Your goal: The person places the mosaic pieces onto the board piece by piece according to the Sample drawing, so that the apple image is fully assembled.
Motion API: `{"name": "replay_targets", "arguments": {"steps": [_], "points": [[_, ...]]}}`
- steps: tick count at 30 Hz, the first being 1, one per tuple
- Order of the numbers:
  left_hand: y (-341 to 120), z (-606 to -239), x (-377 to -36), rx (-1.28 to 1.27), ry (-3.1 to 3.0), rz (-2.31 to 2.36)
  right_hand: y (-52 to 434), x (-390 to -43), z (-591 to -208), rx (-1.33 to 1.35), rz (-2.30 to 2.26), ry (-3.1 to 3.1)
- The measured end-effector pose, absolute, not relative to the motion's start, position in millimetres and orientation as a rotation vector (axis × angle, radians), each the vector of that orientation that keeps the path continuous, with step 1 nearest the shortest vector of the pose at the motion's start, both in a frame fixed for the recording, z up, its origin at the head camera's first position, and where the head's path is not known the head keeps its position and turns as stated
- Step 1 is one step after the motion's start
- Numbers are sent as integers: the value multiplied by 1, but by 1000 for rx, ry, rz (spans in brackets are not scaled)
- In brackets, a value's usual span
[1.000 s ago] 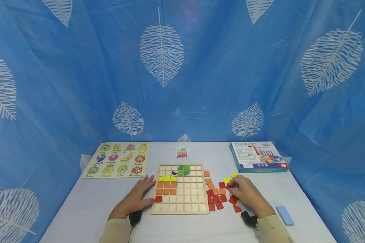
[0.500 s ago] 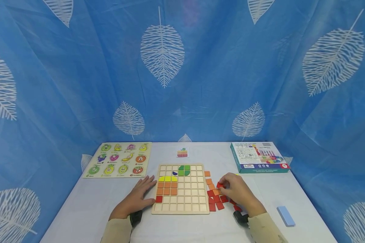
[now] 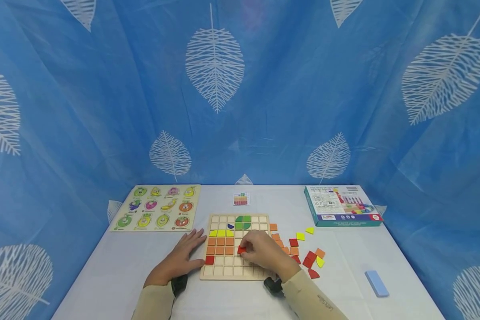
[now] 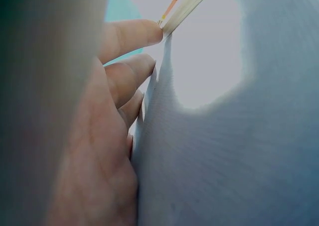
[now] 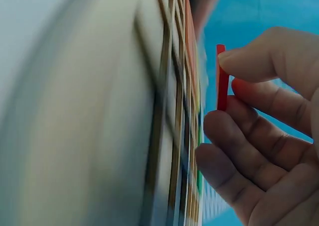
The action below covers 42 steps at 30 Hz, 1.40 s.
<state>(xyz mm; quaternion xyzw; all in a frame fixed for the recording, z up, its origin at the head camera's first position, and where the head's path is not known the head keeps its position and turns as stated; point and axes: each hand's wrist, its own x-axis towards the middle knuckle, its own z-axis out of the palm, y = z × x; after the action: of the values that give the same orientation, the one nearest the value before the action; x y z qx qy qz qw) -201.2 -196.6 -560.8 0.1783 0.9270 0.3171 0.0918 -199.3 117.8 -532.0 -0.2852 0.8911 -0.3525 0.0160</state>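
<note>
My right hand (image 3: 262, 251) pinches a red square tile (image 5: 222, 76) between thumb and fingers, over the middle of the wooden grid board (image 3: 234, 272). In the right wrist view the tile stands on edge, apart from the board's ridges. My left hand (image 3: 180, 257) lies with fingers spread on the table, thumb and fingertips right at the board's left edge. On the board sit yellow tiles (image 3: 221, 233) in one row, orange tiles (image 3: 220, 246) in two rows below, and one red tile (image 3: 210, 260) at the left. Green tiles (image 3: 243, 222) form a leaf shape near a small blue piece (image 3: 230, 226).
Loose red, orange and yellow tiles (image 3: 310, 259) lie right of the board. A small pattern card (image 3: 242, 198) is behind it. A fruit puzzle board (image 3: 156, 208) stands back left, a box (image 3: 342, 206) back right, and a light blue block (image 3: 377, 283) front right.
My right hand has picked a red tile from the loose pile and carried it left, over the board. My left hand has stayed in place.
</note>
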Motion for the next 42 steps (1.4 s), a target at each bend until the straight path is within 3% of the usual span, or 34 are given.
{"name": "replay_targets", "arguments": {"steps": [10, 23, 32, 42], "points": [[-199, -564, -201, 552, 2766, 933, 55, -193, -530, -1056, -852, 2765], [-198, -560, -203, 564, 2769, 916, 48, -191, -532, -1043, -764, 2839], [-198, -565, -200, 577, 2746, 937, 69, -184, -540, -973, -982, 2760], [-197, -565, -203, 534, 2762, 935, 138, -187, -543, -824, -1179, 2887]]}}
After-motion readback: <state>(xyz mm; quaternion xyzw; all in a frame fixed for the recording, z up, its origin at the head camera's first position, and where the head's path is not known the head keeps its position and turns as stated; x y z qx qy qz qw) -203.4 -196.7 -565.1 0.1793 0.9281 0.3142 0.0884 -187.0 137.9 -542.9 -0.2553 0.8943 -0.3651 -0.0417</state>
